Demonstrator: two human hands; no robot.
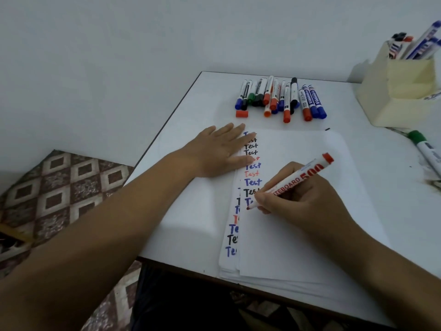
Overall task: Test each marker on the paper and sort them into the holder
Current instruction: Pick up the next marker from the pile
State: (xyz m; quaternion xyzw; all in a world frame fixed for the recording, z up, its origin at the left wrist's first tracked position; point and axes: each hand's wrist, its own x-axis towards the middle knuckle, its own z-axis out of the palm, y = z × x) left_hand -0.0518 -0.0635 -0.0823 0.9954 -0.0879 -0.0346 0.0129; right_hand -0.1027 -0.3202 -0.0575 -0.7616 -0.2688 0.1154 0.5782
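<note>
Your right hand (303,194) has its grip closed round the red whiteboard marker (292,181), tip on the paper (298,223). Your left hand (219,149) lies flat, fingers straight, pressing the paper's edge.

White table (191,211) with a dark edge, pushed into a corner against plain pale walls (119,56). Floor (59,187) at left has brown and cream diamond-pattern tiles. Light is soft and even, with faint shadows on the tabletop.

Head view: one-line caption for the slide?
Right hand tests a red marker on the paper; left hand presses it flat.
</note>
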